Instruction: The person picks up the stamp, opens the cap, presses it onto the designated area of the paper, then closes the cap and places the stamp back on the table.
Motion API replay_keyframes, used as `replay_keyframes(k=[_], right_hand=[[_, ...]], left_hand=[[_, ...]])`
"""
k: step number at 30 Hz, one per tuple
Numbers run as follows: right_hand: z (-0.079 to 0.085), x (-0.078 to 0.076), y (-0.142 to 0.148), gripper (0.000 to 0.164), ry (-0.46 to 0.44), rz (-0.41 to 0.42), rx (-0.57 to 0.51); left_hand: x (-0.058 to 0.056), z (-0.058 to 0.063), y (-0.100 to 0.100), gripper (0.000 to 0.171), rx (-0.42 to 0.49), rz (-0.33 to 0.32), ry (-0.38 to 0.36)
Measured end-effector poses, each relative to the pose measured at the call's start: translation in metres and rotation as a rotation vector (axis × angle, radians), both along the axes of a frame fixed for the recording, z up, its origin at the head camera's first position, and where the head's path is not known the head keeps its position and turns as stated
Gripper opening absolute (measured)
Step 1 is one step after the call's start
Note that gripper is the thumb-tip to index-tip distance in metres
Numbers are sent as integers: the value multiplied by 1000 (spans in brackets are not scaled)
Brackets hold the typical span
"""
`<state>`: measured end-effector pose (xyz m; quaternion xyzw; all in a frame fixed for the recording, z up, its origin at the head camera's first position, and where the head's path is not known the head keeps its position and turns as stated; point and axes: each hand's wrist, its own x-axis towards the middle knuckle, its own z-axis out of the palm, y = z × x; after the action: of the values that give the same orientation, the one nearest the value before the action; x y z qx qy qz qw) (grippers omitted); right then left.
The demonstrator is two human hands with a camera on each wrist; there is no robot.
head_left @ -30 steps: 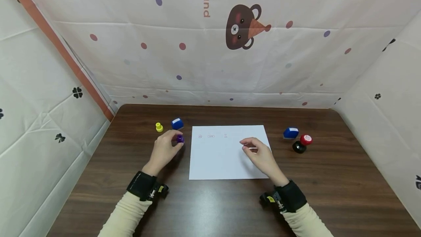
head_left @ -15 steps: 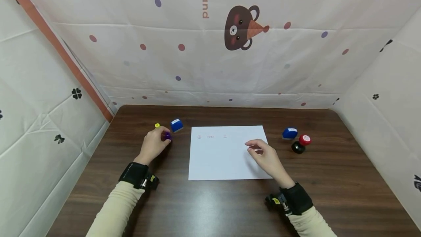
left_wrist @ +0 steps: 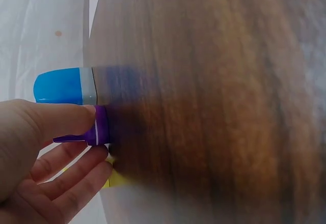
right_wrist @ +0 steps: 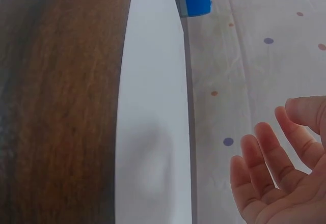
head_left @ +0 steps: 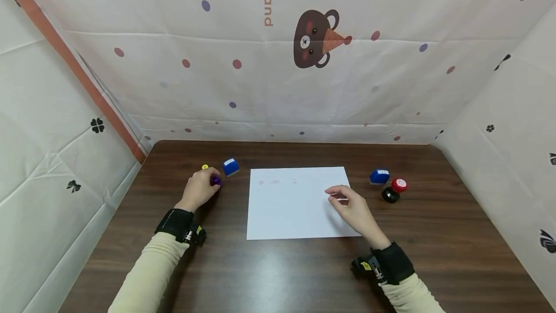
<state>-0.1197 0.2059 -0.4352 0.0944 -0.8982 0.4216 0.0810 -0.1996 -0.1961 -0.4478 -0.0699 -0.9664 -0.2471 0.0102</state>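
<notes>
My left hand (head_left: 197,190) pinches a small purple stamp (left_wrist: 102,126) between thumb and fingers, low at the table's left side. Just behind that hand, a yellow stamp (head_left: 205,166) is mostly hidden. A blue stamp (head_left: 230,167) with a white label stands close to its right. The right hand (head_left: 354,210) hovers above the right part of a white sheet of paper (head_left: 286,216), fingers loosely bent and holding nothing. Several small faint red prints (head_left: 275,182) run along the sheet's upper left.
Right of the paper stand another blue stamp (head_left: 380,177) and a black stamp with a red knob (head_left: 394,190). The brown wooden table (head_left: 269,274) meets a patterned white cloth (head_left: 269,91) at its back; more cloth hangs on both sides.
The left hand has carried the purple stamp leftward, away from the paper and down beside the yellow stamp. The right hand has drifted slightly right over the sheet.
</notes>
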Motion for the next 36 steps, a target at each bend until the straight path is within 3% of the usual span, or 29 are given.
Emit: replay_keyframes(k=[14, 23, 36], right_hand=[[0, 1, 3, 20, 3, 2, 14], [3, 4, 16, 22, 17, -13, 37], [18, 9, 58, 28, 262, -56, 236]], left_hand=[[1, -1, 0, 31, 13, -5, 10], [8, 7, -3, 28, 48, 18, 110], [32, 15, 0, 33, 122, -6, 247]])
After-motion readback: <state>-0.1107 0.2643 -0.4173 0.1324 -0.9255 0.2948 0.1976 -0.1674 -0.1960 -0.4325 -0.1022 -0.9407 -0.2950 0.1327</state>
